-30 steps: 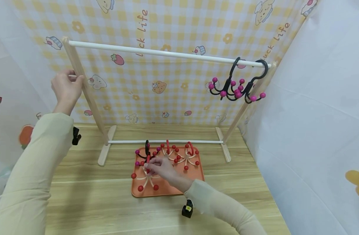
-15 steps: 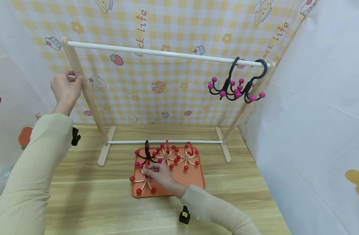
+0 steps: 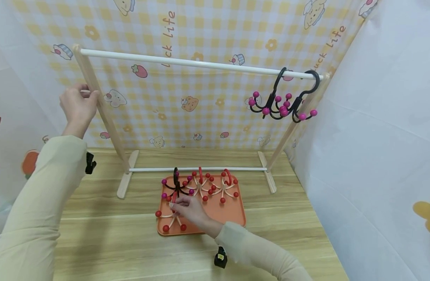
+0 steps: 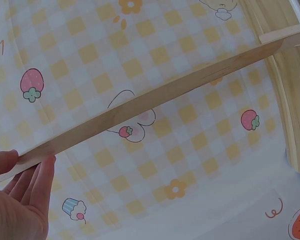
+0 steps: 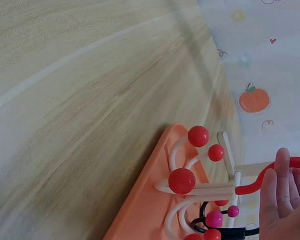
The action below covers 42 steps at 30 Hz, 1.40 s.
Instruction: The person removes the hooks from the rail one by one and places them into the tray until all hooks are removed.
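Note:
My left hand [image 3: 82,100] grips the left wooden post [image 3: 106,117] of a small clothes rack; in the left wrist view its fingers [image 4: 37,182] lie against that post [image 4: 150,100]. My right hand [image 3: 181,203] is low over the orange tray [image 3: 232,214], pinching the red hook [image 5: 270,176] of a cream hanger with red balls [image 3: 170,218]. In the right wrist view the fingertips [image 5: 282,192] lie along the hook. A black hanger with magenta balls [image 3: 176,186] and two more cream hangers [image 3: 215,186] lie behind it on the tray.
Two black hangers with magenta balls [image 3: 283,104] hang at the right end of the white top rail [image 3: 186,62]. The rack's lower rail [image 3: 197,169] runs just behind the tray. Patterned cloth walls close in the back and both sides of the wooden table [image 3: 113,242].
My right hand has slid a little to the left on the tray, and the front cream hanger has shifted slightly with it. The left hand has stayed on the post.

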Each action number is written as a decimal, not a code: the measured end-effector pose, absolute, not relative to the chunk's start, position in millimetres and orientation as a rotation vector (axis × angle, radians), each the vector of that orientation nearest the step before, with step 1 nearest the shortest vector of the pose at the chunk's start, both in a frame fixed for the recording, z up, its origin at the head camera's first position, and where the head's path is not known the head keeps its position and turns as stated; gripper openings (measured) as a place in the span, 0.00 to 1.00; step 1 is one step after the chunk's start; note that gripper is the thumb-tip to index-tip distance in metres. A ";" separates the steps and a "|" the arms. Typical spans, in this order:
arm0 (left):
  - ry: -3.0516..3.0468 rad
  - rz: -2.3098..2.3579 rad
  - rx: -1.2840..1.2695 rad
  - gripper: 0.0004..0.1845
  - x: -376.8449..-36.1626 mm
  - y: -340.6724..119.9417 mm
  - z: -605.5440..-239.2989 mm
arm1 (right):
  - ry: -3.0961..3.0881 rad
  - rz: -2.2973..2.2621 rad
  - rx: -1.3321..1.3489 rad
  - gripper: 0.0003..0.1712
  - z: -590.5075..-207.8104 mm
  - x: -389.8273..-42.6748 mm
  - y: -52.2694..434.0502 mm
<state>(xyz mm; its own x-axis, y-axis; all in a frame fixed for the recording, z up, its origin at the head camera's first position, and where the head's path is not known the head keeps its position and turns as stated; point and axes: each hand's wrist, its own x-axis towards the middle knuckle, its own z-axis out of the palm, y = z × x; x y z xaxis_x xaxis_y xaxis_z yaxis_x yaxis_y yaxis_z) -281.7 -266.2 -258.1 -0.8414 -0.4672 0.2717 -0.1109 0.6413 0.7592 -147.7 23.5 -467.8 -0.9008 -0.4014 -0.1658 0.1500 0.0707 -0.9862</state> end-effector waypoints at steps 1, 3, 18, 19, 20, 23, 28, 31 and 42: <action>-2.416 -1.076 0.455 0.24 -282.0 -266.3 -258.0 | 1.968 -1.871 -0.251 0.11 -467.1 -148.4 24.6; -2.416 -1.078 0.458 0.24 -282.4 -266.3 -257.9 | 1.987 -1.838 -0.262 0.12 -463.8 -150.1 27.6; -2.407 -1.107 0.455 0.24 -282.3 -266.9 -257.9 | 2.186 -1.673 -0.384 0.13 -393.1 -165.0 63.9; -2.404 -1.108 0.453 0.23 -282.3 -266.9 -258.0 | 2.191 -1.669 -0.401 0.13 -390.0 -166.4 66.5; -2.403 -1.106 0.449 0.23 -282.5 -266.9 -258.2 | 2.187 -1.673 -0.411 0.13 -388.1 -168.4 69.1; -2.395 -1.114 0.445 0.23 -282.9 -267.0 -258.7 | 2.196 -1.665 -0.433 0.13 -389.5 -177.4 77.1; -2.402 -1.101 0.445 0.24 -283.6 -266.9 -258.8 | 2.277 -1.622 -0.448 0.15 -398.7 -193.3 89.3; -2.402 -1.088 0.448 0.24 -283.1 -266.5 -258.8 | 2.309 -1.616 -0.434 0.16 -397.2 -198.6 95.3; -2.405 -1.080 0.445 0.24 -282.4 -265.3 -258.9 | 2.362 -1.643 -0.342 0.14 -347.3 -195.7 111.6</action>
